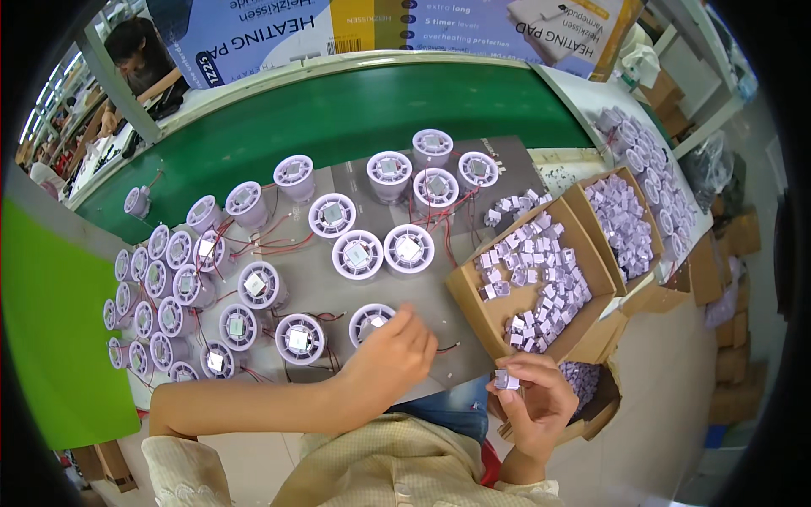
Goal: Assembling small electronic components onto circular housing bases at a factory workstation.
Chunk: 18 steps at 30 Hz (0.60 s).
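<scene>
My right hand [541,407] pinches a small square lavender plastic piece [506,380] between thumb and fingers, just in front of the near cardboard box. Over the front of the grey board, my left hand [393,348] is closed with its fingertips pinched together. Whatever those fingertips hold is too small or hidden to make out. Partly behind that hand stands a round lavender housing [363,326] with a pale square plate in its slotted top. A thin wire end [449,347] shows to the right of the left hand. Similar housings [299,339] with red wires stand to the left and beyond.
A cardboard box [467,309] of small lavender pieces sits at the right edge of the grey board [325,221]; another box [578,201] of them stands behind it. More housings [649,182] crowd the far-right table. Beyond the board runs a green belt [338,110]. A co-worker [142,63] is at far left.
</scene>
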Each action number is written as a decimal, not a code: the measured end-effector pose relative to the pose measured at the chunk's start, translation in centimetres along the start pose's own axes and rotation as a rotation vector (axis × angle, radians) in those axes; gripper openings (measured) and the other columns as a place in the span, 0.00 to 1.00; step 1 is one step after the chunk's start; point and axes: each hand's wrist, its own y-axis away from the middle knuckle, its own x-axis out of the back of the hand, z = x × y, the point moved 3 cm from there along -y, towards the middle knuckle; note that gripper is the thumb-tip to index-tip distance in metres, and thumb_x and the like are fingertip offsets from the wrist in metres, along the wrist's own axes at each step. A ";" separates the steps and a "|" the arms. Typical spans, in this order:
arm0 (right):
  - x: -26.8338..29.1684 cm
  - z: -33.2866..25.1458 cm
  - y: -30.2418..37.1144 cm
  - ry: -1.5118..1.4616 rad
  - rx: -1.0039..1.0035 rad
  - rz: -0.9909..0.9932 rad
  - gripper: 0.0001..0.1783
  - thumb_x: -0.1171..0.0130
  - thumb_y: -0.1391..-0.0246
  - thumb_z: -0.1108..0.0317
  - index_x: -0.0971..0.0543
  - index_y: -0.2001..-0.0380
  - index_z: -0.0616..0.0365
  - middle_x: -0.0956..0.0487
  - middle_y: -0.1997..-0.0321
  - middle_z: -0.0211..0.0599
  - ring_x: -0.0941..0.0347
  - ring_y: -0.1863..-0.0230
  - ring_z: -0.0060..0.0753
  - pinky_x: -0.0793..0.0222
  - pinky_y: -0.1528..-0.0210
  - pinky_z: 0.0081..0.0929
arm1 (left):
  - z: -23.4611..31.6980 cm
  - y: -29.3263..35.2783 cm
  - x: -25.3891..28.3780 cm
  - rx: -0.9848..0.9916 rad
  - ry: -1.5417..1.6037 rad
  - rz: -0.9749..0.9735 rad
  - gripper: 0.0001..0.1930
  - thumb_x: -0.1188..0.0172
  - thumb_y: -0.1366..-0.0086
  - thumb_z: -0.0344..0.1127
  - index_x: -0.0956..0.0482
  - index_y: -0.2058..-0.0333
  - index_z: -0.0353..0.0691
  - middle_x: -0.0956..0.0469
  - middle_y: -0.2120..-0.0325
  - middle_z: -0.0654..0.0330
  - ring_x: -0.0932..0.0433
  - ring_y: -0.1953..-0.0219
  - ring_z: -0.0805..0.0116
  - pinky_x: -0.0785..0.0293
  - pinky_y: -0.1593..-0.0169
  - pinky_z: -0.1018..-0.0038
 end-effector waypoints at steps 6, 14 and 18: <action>0.7 0.5 1.2 -0.083 -0.108 0.191 0.17 0.39 0.47 0.80 0.25 0.53 0.70 0.24 0.54 0.52 0.22 0.59 0.34 0.20 0.58 0.28 | -1.6 -1.0 -1.0 -0.088 0.601 -0.256 0.12 0.37 0.51 0.29 0.23 0.65 0.36 0.21 0.69 0.57 0.21 0.59 0.59 0.30 0.51 0.64; 1.4 1.4 0.6 -0.165 -0.032 0.121 0.16 0.41 0.47 0.83 0.27 0.53 0.72 0.27 0.50 0.51 0.23 0.56 0.33 0.19 0.56 0.29 | -3.2 -1.6 0.2 -0.031 1.289 -0.275 0.09 0.45 0.30 0.35 0.19 0.57 0.40 0.20 0.64 0.56 0.20 0.59 0.55 0.25 0.57 0.62; 0.9 1.3 0.6 -0.138 -0.075 0.114 0.16 0.40 0.46 0.80 0.26 0.53 0.71 0.27 0.51 0.52 0.22 0.58 0.34 0.20 0.57 0.29 | -3.1 -1.3 0.8 0.014 1.434 -0.235 0.10 0.44 0.30 0.36 0.18 0.56 0.40 0.21 0.66 0.56 0.20 0.62 0.57 0.25 0.58 0.65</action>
